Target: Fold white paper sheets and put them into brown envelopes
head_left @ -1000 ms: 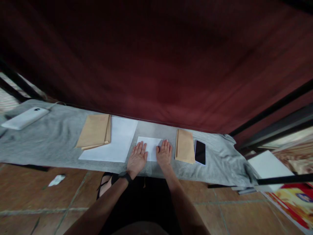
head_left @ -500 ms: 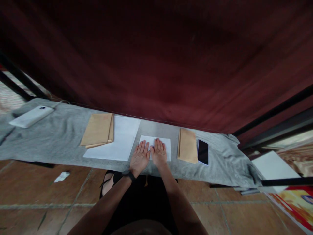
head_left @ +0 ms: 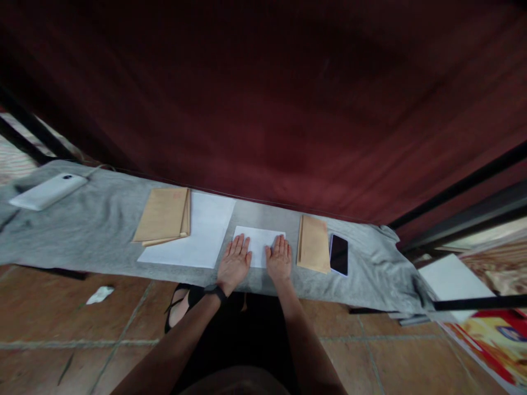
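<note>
A small white sheet of paper point(head_left: 258, 247), perhaps folded, lies flat on the grey cloth in front of me. My left hand point(head_left: 235, 263) rests palm down at its left edge, fingers stretched out. At the right edge my right hand point(head_left: 280, 262) lies flat too, fingers extended. Neither hand grips anything. To the left are larger white paper sheets point(head_left: 208, 233), partly covered by a stack of brown envelopes point(head_left: 162, 214). Another stack of brown envelopes point(head_left: 313, 244) lies to the right of my right hand.
A phone point(head_left: 339, 255) lies beside the right envelopes. At the far left sits a white device point(head_left: 49, 192) with a cable. The grey cloth point(head_left: 99, 230) covers a narrow surface against a dark red curtain point(head_left: 255, 120). A white scrap point(head_left: 100, 295) lies on the tiled floor.
My right hand has slid to the right across the small paper, from its middle to its right edge. My left hand stays at the left edge. The view has shifted slightly.
</note>
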Available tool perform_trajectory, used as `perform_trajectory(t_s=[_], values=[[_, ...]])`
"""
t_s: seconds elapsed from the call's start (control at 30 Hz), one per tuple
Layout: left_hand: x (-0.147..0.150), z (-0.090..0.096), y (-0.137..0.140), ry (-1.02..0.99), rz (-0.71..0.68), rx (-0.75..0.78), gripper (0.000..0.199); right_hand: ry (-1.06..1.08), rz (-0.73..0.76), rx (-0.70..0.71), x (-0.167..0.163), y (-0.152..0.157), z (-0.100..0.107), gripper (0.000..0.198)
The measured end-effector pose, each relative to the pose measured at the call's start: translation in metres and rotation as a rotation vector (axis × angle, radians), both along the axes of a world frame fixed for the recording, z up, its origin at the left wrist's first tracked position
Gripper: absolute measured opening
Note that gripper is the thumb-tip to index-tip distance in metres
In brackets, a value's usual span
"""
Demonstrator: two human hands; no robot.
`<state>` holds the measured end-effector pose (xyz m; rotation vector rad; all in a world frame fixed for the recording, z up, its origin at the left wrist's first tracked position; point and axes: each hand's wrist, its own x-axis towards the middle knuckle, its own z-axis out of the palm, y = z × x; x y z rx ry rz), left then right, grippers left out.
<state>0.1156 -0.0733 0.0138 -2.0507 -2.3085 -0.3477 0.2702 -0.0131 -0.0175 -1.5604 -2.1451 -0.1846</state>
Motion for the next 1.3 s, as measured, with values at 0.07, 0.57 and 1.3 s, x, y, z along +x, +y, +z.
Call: perform_trajectory(t_s=[0.07, 0.57, 1.3], values=[[0.0, 0.0, 0.0, 0.004, 0.001, 0.001, 0.057, 0.002, -0.005, 0.015, 0.005, -0.003, -0.001, 0.06], [0.018, -0.01, -0.014, -0.014, -0.058, 0.11, 0.061, -0.029, -0.04, -0.09, 0.016, -0.016, 0.004, 0.063], [-0.007, -0.009, -0.026, -0.021, 0.07, 0.044, 0.063, -0.007, -0.018, -0.019, 0.019, -0.016, -0.002, 0.062]])
